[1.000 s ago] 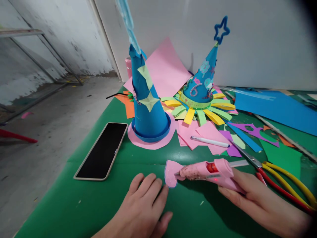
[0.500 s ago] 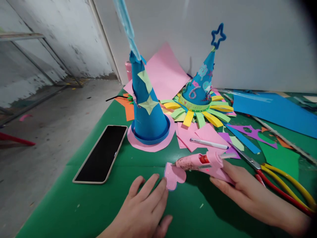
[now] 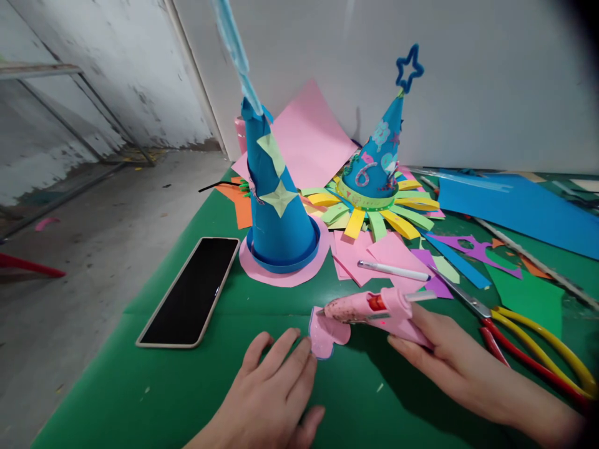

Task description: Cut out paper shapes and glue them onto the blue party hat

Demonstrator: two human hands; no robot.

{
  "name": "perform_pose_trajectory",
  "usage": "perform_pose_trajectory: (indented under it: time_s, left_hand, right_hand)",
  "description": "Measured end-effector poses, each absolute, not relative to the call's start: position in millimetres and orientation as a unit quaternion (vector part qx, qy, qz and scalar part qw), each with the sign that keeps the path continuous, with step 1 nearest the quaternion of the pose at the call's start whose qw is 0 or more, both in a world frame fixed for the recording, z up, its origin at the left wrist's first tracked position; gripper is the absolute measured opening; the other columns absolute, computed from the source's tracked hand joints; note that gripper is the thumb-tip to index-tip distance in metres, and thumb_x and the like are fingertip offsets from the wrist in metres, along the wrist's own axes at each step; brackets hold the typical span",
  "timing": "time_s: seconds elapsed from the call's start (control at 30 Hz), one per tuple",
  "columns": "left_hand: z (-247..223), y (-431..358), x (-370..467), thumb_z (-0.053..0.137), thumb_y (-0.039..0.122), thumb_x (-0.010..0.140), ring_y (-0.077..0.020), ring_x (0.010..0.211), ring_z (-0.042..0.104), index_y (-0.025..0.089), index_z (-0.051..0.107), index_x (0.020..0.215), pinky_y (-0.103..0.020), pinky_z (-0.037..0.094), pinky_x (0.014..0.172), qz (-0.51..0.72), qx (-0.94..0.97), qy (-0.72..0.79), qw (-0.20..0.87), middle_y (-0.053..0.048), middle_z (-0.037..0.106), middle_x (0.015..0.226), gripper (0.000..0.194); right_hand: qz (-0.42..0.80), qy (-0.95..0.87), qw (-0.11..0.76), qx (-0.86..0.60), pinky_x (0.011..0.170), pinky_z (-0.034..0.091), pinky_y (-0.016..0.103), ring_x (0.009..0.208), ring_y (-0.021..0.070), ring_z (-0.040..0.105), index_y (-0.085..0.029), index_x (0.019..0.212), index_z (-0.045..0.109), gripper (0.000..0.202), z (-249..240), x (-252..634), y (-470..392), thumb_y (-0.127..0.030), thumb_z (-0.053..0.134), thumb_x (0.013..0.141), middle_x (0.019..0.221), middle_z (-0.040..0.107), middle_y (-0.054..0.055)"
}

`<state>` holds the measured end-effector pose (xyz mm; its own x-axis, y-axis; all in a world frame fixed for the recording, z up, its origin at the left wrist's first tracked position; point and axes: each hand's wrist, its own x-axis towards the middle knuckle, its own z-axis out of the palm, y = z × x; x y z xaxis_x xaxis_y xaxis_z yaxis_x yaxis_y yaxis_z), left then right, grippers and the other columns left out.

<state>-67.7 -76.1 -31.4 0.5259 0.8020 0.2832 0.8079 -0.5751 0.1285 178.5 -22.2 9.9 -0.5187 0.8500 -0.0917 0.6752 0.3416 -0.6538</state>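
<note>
My right hand (image 3: 444,352) is wrapped round the handle of a pink glue gun (image 3: 374,312), with a clear glue stick poking from its back. The gun's metal nozzle sits over a pink paper heart (image 3: 322,340) with a blue outline, which lies flat on the green table (image 3: 224,399). Spread fingers of my left hand (image 3: 276,386) rest on the table, fingertips at the heart's left edge. Behind them stands a blue paper cone hat (image 3: 281,231) on a pink brim, with pale green stars on its side.
A phone (image 3: 191,293) lies at left. A second decorated cone hat (image 3: 372,168) stands farther back. Red-and-yellow-handled scissors (image 3: 491,315) lie at right, near a white pen (image 3: 393,270) and paper scraps. A blue sheet (image 3: 519,206) covers the back right.
The glue gun in my right hand has moved slightly left, its nozzle now nearer the heart's left side. My left hand has stayed almost still.
</note>
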Motion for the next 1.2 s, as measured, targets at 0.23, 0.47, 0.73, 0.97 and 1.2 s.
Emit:
perform_pose_trajectory:
  time_s: [0.23,0.47,0.73,0.97,1.2]
  left_hand:
    - [-29,-75,-67,0.054,0.041,0.075,-0.0210,0.103,0.050,0.023,0.061,0.101,-0.035,0.018,0.096,-0.154,-0.875,-0.459,0.014,0.000,0.063,0.107,0.033]
    - [-32,-77,-68,0.055,0.043,0.074,-0.0219,0.102,0.050,0.023,0.061,0.100,-0.036,0.019,0.095,-0.159,-0.874,-0.459,0.017,-0.001,0.064,0.106,0.033]
    - [-31,-76,-66,0.054,0.041,0.075,-0.0225,0.104,0.049,0.023,0.061,0.102,-0.037,0.021,0.095,-0.156,-0.871,-0.467,0.007,-0.001,0.063,0.107,0.033]
    - [-32,-77,-68,0.053,0.042,0.075,-0.0224,0.104,0.049,0.023,0.060,0.103,-0.037,0.020,0.095,-0.155,-0.874,-0.461,0.004,-0.001,0.063,0.108,0.034]
    - [-33,-78,-67,0.054,0.042,0.075,-0.0228,0.103,0.049,0.023,0.060,0.102,-0.037,0.024,0.093,-0.161,-0.875,-0.456,0.018,-0.002,0.063,0.106,0.034]
  right_hand:
    - [0.311,-0.803,0.115,-0.495,0.061,0.047,0.027,0.069,0.0165,0.055,-0.021,0.094,0.048,0.015,12,185,-21,-0.030,0.039,0.086,0.083,0.060,0.004]
    - [0.244,-0.813,0.072,-0.524,0.059,0.047,0.023,0.064,0.0146,0.056,-0.023,0.086,0.050,0.011,5,206,-39,-0.032,0.043,0.084,0.076,0.061,0.000]
    - [0.219,-0.821,0.077,-0.522,0.057,0.049,0.023,0.063,0.0158,0.058,-0.025,0.084,0.053,0.011,7,209,-45,-0.031,0.045,0.082,0.074,0.062,0.001]
    - [0.228,-0.819,0.048,-0.525,0.064,0.051,0.024,0.076,0.0180,0.060,-0.024,0.096,0.052,0.019,5,217,-47,-0.035,0.042,0.083,0.085,0.063,0.004]
    - [0.224,-0.820,0.058,-0.524,0.061,0.051,0.024,0.070,0.0181,0.060,-0.025,0.091,0.054,0.017,7,215,-46,-0.034,0.044,0.082,0.079,0.062,0.002]
